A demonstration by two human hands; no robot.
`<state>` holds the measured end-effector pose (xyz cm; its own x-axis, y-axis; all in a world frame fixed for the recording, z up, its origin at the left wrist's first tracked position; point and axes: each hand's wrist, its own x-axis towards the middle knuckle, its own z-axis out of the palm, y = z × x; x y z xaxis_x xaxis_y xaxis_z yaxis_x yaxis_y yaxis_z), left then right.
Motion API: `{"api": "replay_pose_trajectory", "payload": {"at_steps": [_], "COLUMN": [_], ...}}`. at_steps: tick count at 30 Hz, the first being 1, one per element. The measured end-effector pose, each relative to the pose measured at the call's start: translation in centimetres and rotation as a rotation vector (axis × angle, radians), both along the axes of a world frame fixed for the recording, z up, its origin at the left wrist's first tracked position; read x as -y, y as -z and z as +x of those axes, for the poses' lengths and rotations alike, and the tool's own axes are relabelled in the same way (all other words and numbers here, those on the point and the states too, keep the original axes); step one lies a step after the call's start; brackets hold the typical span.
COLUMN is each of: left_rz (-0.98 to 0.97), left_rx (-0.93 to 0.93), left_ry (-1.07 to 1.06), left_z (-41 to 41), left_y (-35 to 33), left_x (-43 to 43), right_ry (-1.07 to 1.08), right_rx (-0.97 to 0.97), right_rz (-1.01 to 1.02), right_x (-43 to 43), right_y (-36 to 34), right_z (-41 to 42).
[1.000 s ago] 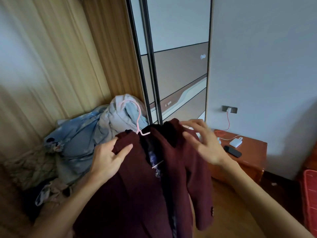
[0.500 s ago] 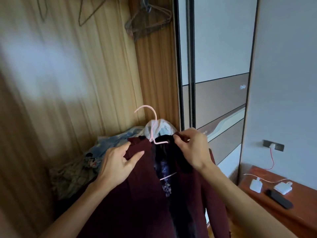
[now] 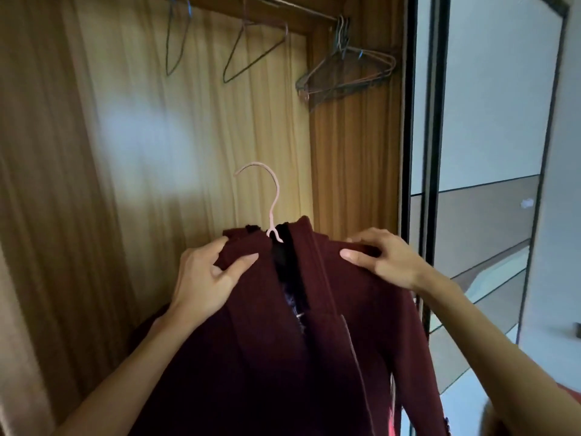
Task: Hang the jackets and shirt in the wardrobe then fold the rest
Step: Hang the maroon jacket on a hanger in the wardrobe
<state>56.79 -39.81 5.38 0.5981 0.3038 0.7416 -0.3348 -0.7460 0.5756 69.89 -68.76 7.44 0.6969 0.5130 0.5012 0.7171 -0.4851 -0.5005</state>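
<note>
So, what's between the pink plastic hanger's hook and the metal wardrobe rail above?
In the head view, one empty dark wire hanger hangs from the rail above the pink hook; below it, bare space.

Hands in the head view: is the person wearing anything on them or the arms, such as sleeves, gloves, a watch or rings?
The left hand and right hand are bare, without gloves or visible rings. The left forearm and right forearm are uncovered to the frame's edge: no sleeves, watch or bracelet.
</note>
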Motion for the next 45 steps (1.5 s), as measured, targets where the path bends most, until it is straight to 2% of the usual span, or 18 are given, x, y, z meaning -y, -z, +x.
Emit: {"api": "replay_pose_trajectory", "payload": {"at_steps": [2,4,7,8,11,14,17,22,25,31,34,39,42,45], "left_rz": [0.011,0.027,0.184,0.160,-0.026,-0.064,-0.045,-0.272,-0.348,-0.173,-0.109,-0.060,0.049,0.224], "left_rx": [-0.004,-0.053,-0.093,-0.120,-0.267,-0.306,-0.118,0.122,0.194,0.104,0.110,0.066,0.100,0.012], "left_ry": [-0.010,-0.055,-0.317,-0.364,-0.303,-0.372,-0.454,-0.345,-0.410,-0.694,-0.602,-0.373,-0.441,-0.626], "left_z": [1.0,2.0,3.6,4.1,5.5,6.5,6.6,6.2,6.0,6.4,6.0,5.0,5.1,5.1], "left_y": [-1.3,-2.6,-4.9,-5.8,-7.5,-8.4,-10.6,-15.1,-17.8,-21.7,-23.3,-26.5,-27.8,-29.1], "left_x": [-2.0,-3.7,-5.0,-5.0,-4.6,-5.0,-6.9,-13.4,-15.3,-16.5,-15.5,-15.4,-16.0,-16.8], "right_ry": [-0.011,0.021,0.153,0.205,0.265,0.113,-0.088,-0.365,-0.486,-0.637,-0.665,-0.623,-0.627,-0.618], "right_rx": [-0.130,-0.133,-0.129,-0.150,-0.243,-0.380,-0.541,-0.737,-0.686,-0.684,-0.700,-0.578,-0.490,-0.434], "right_rz": [-0.004,0.077,0.237,0.260,0.333,0.435,0.520,0.542,0.531,0.735,0.828,0.911,0.925,0.937], "right_x": [-1.7,-3.8,-7.3,-8.7,-12.1,-14.7,-15.9,-18.5,-20.7,-25.6,-28.9,-32.9,-34.5,-35.9], "right_y": [-0.6,-0.8,-1.8,-2.4,-4.8,-7.5,-10.8,-15.2,-17.0,-18.8,-21.1,-25.7,-28.2,-30.5], "right_z": [0.7,1.3,1.4,1.2,0.3,-0.7,-2.1,-3.0,-3.5,-2.2,-1.9,-2.1,-2.0,-1.8]}}
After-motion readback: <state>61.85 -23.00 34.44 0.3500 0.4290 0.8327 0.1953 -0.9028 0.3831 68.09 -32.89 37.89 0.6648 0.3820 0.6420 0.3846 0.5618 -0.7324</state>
